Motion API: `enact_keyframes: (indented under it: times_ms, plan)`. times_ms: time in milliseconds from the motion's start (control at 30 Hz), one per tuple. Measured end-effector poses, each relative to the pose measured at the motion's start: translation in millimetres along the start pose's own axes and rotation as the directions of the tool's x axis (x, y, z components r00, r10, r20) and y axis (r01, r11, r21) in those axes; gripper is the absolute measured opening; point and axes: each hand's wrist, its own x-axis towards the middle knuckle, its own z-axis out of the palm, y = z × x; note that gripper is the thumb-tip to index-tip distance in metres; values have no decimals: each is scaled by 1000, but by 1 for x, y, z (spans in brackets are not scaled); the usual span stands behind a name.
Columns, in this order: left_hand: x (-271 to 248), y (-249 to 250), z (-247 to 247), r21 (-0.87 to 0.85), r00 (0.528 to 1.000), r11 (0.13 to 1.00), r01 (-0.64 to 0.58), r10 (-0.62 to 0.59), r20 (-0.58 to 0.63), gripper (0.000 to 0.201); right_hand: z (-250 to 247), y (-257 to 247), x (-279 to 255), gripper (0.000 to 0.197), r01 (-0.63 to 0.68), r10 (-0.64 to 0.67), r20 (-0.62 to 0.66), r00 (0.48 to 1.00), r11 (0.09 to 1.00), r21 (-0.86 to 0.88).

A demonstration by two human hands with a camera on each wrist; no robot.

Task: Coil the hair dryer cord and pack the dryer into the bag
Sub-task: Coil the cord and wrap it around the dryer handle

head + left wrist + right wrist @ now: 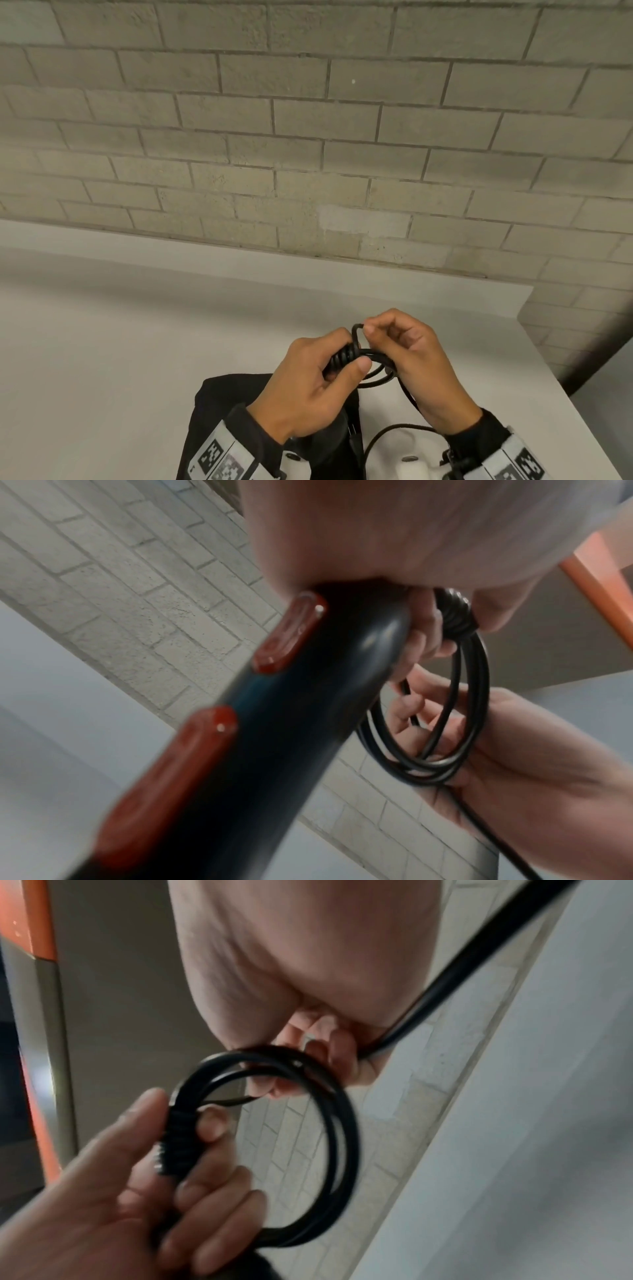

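My left hand [308, 383] clamps the black plastic hair dryer's handle [274, 710] and its round black rubber cord [329, 1123] loops, my right hand [414, 363] pinching beside it (I'd keep turns small, even).

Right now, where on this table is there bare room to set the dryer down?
The white table lies bare between the brick wall and the black bag, to its left too. A narrower strip runs along the right edge. It is crowded near you: both hands, cord, bag.
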Motion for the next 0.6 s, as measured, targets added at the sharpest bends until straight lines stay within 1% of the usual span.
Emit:
enact_keyframes:
  times_ms: [67, 133, 167, 200, 333, 367, 467, 533, 600]
  plan:
    - [-1, 0, 0, -21, 1000, 1000, 17, -17, 12, 18, -7, 4, -3, 26, 12, -10, 65, 998, 1000, -26]
    - [-2, -2, -1, -44, 999, 998, 34, -34, -5, 24, -15, 9, -7, 43, 50, -43, 163, 986, 998, -38]
    - [-2, -3, -2, -54, 999, 998, 40, -41, -15, 27, -18, 12, -8, 48, 69, -57, 209, 976, 996, -51]
    - [-1, -4, -2, -67, 999, 997, 45, -47, -21, 28, -20, 13, -10, 48, 85, -64, 246, 967, 994, -76]
    - [1, -5, -3, -85, 998, 994, 64, -66, -22, 25, -24, 14, -11, 19, 79, -32, 291, 956, 985, -153]
    - [0, -4, -2, -86, 997, 994, 66, -68, -21, 25, -25, 12, -10, 14, 74, -16, 319, 948, 983, -170]
    - [0, -3, -1, -108, 997, 991, 72, -75, -18, 21, -31, 7, -7, 10, 34, 46, 430, 902, 984, -177]
    - [1, -1, 0, -114, 998, 992, 60, -61, -5, 24, -35, 3, -6, 8, 7, 85, 471, 878, 982, -190]
    - [2, 0, 2, -91, 1000, 995, 27, -27, 4, 21, -36, -2, -5, 5, -2, 109, 488, 866, 977, -214]
